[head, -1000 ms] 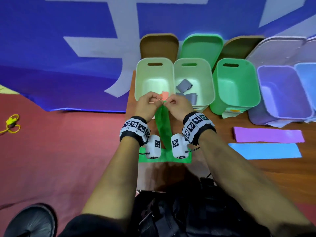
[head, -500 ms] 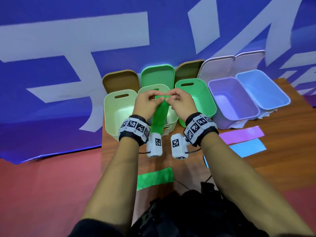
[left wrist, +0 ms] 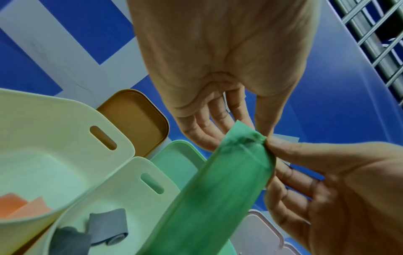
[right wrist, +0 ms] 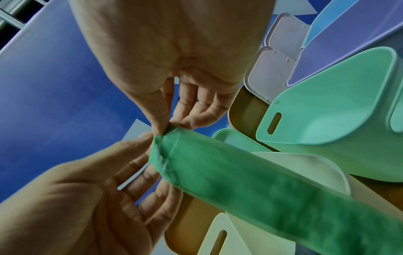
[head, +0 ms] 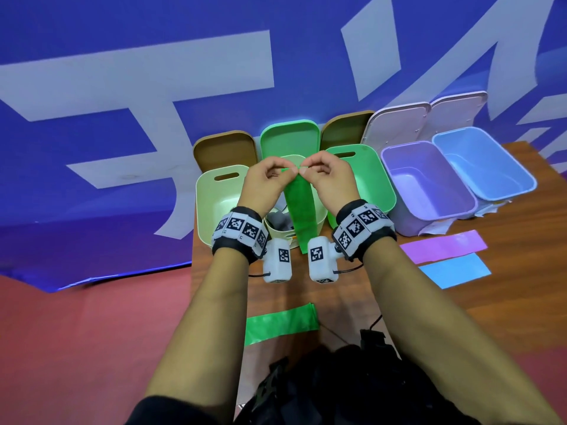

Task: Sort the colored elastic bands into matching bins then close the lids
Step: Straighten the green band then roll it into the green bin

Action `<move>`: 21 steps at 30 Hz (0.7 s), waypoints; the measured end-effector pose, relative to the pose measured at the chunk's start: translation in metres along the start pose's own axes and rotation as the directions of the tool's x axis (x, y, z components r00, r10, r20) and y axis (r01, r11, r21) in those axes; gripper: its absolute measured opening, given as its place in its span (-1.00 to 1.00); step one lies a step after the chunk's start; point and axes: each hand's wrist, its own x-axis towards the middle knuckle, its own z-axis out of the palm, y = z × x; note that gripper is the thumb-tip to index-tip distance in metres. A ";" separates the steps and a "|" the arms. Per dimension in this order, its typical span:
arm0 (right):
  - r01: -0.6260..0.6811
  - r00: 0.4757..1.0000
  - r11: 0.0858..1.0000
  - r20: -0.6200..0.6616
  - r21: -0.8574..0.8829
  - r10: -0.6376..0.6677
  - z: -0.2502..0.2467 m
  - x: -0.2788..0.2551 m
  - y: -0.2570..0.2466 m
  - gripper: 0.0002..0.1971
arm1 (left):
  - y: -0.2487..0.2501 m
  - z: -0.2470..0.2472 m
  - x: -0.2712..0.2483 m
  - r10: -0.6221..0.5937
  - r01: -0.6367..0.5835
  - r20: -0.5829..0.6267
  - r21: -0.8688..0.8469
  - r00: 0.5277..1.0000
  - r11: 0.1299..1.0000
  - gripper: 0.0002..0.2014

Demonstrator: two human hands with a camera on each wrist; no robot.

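Observation:
Both hands pinch the top edge of a green elastic band (head: 299, 207) that hangs down in the air over the middle pale bin (head: 319, 214). My left hand (head: 270, 182) holds its left corner between thumb and fingers, and my right hand (head: 325, 179) holds the right corner. The left wrist view shows the band (left wrist: 218, 198) pinched at its top. In the right wrist view the band (right wrist: 250, 181) runs down to the right. The green bin (head: 372, 176) stands open just right of my hands. A second green band (head: 280, 326) lies flat on the table near me.
A pale bin (head: 214, 197) with an orange band (left wrist: 24, 205) is at the left; grey bands (left wrist: 106, 224) lie in the middle bin. Purple bin (head: 429, 185) and blue bin (head: 484, 164) stand at the right. Purple band (head: 445, 246) and blue band (head: 454, 269) lie before them. Lids lean behind.
Both hands have lifted the green band off the table and raised it higher over the bins. The second green band stayed on the table.

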 end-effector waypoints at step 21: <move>-0.052 0.998 0.997 0.044 0.065 0.050 0.011 0.011 -0.007 -0.88 | -0.001 -0.010 0.011 0.003 -0.002 -0.020 0.034 1.000 0.999 -0.88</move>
